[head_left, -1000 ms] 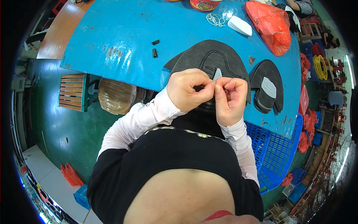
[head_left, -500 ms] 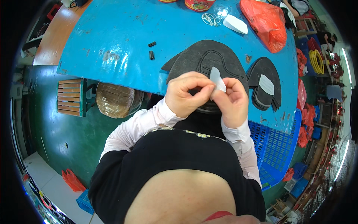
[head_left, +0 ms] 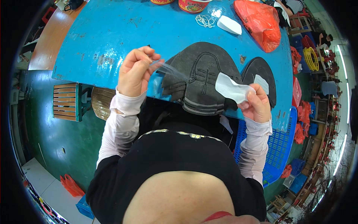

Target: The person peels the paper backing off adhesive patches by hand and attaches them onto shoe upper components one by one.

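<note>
The two bare hands, which met fingertip to fingertip at the centre of the frame half a second ago, are now well apart. The left hand has moved toward the upper left, and a thin, see-through strip of film trails from it. The right hand has shifted right with a soft white, curved-edged patch, which earlier stood upright between the fingers and now lies spread out to the left of them. With the hands parted, more of the top stack of dark grey, matte, rounded sheets shows at the centre of the frame.

The left hand is raised, fingers curled, pinching the film between thumb and fingertips. The right hand grasps the patch by its right end between thumb and fingers, over the right part of the stack. Both forearms, in pale pink sleeves, rise from the lower part of the frame.

The top sheet bears a curved raised line and a crossed, stitch-like mark; the layered edges show along its front. Just right of it sits a smaller dark grey stack with another white patch on top. Both stacks rest on a glossy, scuffed blue tabletop.
</note>
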Available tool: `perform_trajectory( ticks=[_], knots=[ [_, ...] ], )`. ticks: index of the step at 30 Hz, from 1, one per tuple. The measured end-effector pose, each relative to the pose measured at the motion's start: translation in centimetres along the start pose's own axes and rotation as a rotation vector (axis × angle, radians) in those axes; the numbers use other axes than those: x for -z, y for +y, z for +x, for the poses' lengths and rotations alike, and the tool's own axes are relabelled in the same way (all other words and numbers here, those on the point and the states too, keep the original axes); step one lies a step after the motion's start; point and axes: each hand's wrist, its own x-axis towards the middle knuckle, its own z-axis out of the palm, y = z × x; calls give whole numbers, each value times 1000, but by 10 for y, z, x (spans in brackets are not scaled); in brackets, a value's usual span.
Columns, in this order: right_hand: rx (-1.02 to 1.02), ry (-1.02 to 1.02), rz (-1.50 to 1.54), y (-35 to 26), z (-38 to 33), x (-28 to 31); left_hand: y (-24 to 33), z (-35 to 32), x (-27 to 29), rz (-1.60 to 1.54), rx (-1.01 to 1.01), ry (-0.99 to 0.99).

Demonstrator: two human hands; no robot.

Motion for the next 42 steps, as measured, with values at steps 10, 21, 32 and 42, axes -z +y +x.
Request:
perform_trajectory(
  ticks=[10,21,32,42],
  knots=[
    [-89,-196,-230,-4,19,-15,27,-5,-76,1288,-786,-711],
    [204,62,-297,25,9,-38,-10,-7,-75,1323,-865,-538],
    [239,14,-301,35,-1,-23,-17,-15,-60,508,140,-442],
    [227,42,42,44,-4,-28,-16,-21,-48,347,212,-367]
  ],
)
